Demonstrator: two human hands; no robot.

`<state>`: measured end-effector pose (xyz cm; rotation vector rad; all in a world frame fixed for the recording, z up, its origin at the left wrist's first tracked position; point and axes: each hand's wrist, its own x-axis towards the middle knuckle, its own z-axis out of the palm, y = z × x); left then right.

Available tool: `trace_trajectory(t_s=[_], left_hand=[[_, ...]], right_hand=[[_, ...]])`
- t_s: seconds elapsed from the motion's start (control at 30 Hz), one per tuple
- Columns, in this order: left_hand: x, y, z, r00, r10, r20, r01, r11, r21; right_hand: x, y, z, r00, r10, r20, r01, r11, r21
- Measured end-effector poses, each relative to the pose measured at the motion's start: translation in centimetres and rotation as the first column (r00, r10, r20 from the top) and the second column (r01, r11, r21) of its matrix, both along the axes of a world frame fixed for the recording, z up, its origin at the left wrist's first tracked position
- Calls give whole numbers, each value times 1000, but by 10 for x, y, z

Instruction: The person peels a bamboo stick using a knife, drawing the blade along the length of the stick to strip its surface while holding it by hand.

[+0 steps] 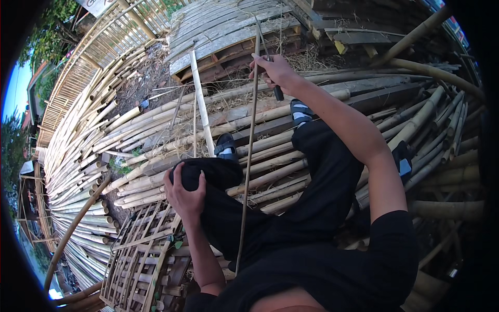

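Observation:
My right hand (pixel 274 72) is raised in front of me, closed round a knife and a long thin bamboo strip. The knife's black handle (pixel 278 93) sticks out below the hand, and its narrow blade (pixel 262 37) points away from me. The bamboo strip (pixel 251 140) runs from above that hand down between my legs to my lap. My left hand (pixel 188 196) rests on my left knee with fingers spread, holding nothing. Just beyond that knee, a pale split bamboo slat (pixel 200 99) leans up to the pallet's edge.
A wooden slatted pallet (pixel 228 34) stands ahead. Bamboo poles (pixel 156 138) lie under and around my feet, with more stacked at the left (pixel 83 197). A woven bamboo lattice (pixel 138 260) is at the lower left. Thick poles (pixel 416 36) slant across the upper right.

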<state>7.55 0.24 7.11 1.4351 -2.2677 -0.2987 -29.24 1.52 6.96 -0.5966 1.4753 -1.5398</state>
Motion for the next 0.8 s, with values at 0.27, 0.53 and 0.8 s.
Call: trace_trajectory(t_s=[0.27,0.53,0.8], left_hand=[[-22,-46,8,981,-11,196,-21,986,163],[-127,-23,-21,704,15,-710,663,343,665],[-131,-19,-54,601,320,-732,676,284,680]], right_hand=[[12,1,7,997,66,28,-66,998,-5],[34,5,8,979,203,14,-203,976,72],[28,13,-13,634,428,-645,-233,900,368]])
